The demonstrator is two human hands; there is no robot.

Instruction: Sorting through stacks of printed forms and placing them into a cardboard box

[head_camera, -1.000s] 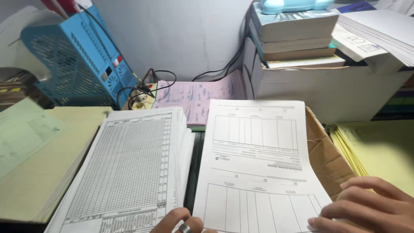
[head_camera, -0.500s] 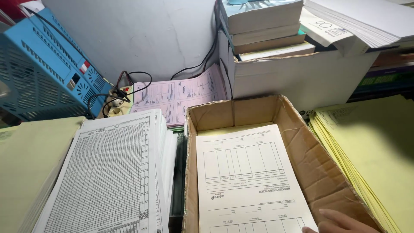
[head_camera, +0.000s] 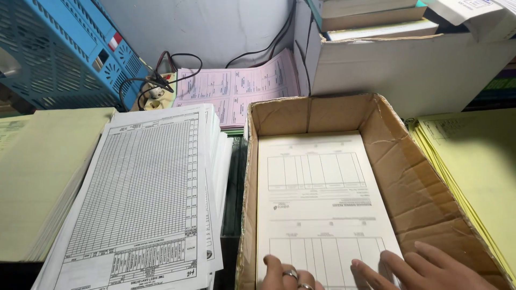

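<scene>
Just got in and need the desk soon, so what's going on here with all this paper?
A person has both hands flat on a white printed form lying in an open cardboard box: left hand with rings, right hand beside it. A stack of gridded sheets sits left of the box, yellow paper right.

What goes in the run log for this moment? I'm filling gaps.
left hand: flat on white form | right hand: flat on form | form: inside cardboard box

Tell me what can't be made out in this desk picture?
- Both hands, left and right: cut off by the bottom edge of the head view.
- Cardboard box floor: hidden under the white forms.
- Books on the white box: cut off by the top edge.
- Form print: too small.
</scene>
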